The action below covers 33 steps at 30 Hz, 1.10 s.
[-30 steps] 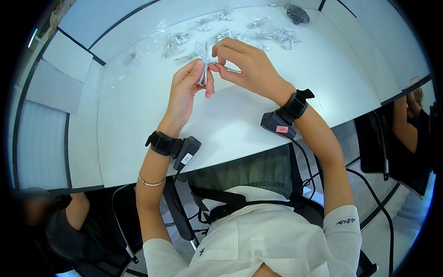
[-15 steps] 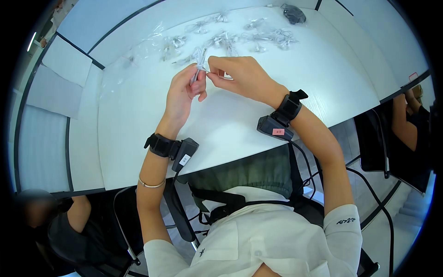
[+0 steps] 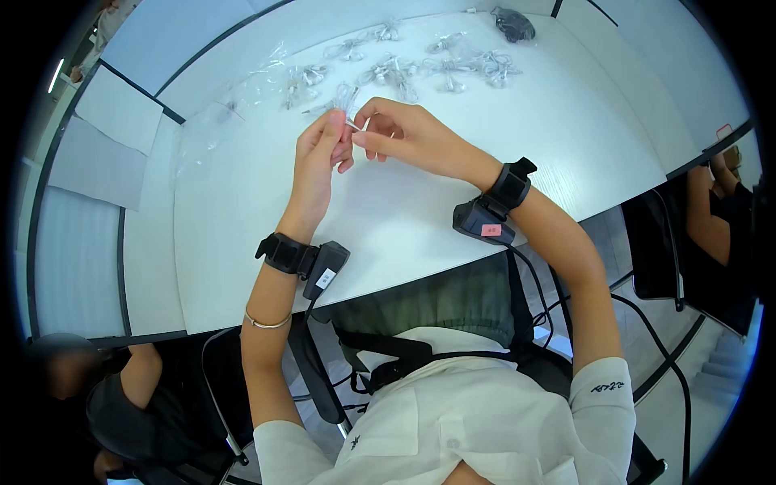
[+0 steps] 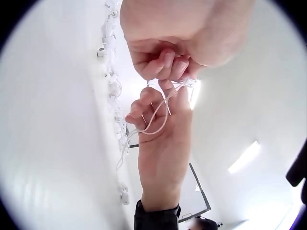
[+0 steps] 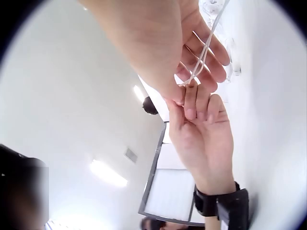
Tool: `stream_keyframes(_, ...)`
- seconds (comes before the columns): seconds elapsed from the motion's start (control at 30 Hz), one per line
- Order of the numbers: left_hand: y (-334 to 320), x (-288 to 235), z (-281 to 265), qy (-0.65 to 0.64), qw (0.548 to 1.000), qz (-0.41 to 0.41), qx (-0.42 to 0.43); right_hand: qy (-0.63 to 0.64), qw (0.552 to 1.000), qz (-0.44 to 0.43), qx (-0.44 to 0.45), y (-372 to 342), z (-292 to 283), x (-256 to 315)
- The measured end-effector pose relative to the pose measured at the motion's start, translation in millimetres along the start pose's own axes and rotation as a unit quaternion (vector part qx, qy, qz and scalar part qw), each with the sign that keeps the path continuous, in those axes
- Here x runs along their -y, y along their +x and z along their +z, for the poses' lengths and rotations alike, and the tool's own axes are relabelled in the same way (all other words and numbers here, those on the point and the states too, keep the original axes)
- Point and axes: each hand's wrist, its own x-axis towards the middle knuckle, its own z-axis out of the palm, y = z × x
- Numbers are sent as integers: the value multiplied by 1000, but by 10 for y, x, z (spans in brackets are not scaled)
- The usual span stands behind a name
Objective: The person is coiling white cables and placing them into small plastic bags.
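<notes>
Close together over the table, my two hands meet fingertip to fingertip on a white cable [image 3: 351,124]. My left hand [image 3: 322,153] grips it with curled fingers, the thumb on top. In the head view a clear-looking loop of the bundle shows just past that thumb. Thumb and finger of my right hand [image 3: 412,136] pinch a strand beside the left fingertips. In the left wrist view, thin loops of the cable [image 4: 156,115] hang across the right palm. The right wrist view has strands [image 5: 204,55] running up past the spread right fingers. The exact pinch point is partly hidden by fingers.
Several coiled white cables [image 3: 388,69] in clear bags lie along the back of the white table [image 3: 404,210]. A dark bundle [image 3: 514,26] stands at the back right, clear plastic [image 3: 218,113] at the left. White partitions enclose the table; other people sit at both sides.
Both hands have come lower and slightly left, nearer the body. The cable bundle, upright and plainly visible before, is now mostly covered by the left hand. The right fingers have shifted closer to it.
</notes>
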Motion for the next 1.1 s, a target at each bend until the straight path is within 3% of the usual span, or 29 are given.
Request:
stream_keyframes(0.13, 2, 3, 19, 61, 997, 42, 3, 133, 988, 55, 55, 34, -83, 4)
stream_keyframes(0.23, 8, 40, 0, 67, 997, 48, 11, 144, 987, 38, 63, 42, -85, -11)
stream_keyframes(0.43, 10, 39, 8, 24, 999, 34, 22, 128, 992, 14, 9, 43, -59, 20)
stream_keyframes(0.63, 10, 22, 13, -58, 997, -4, 45, 38, 998, 46, -15, 11, -78, 98)
stream_keyframes(0.7, 9, 18, -5, -70, 995, 6, 64, 44, 998, -10, -33, 37, -65, -12)
stream_keyframes(0.83, -9, 13, -6, -47, 996, 22, 66, 19, 994, -64, -82, 61, -50, -90)
stream_keyframes(1.1, 12, 22, 19, -32, 997, 37, 63, -63, 990, -57, -116, 16, -70, 90)
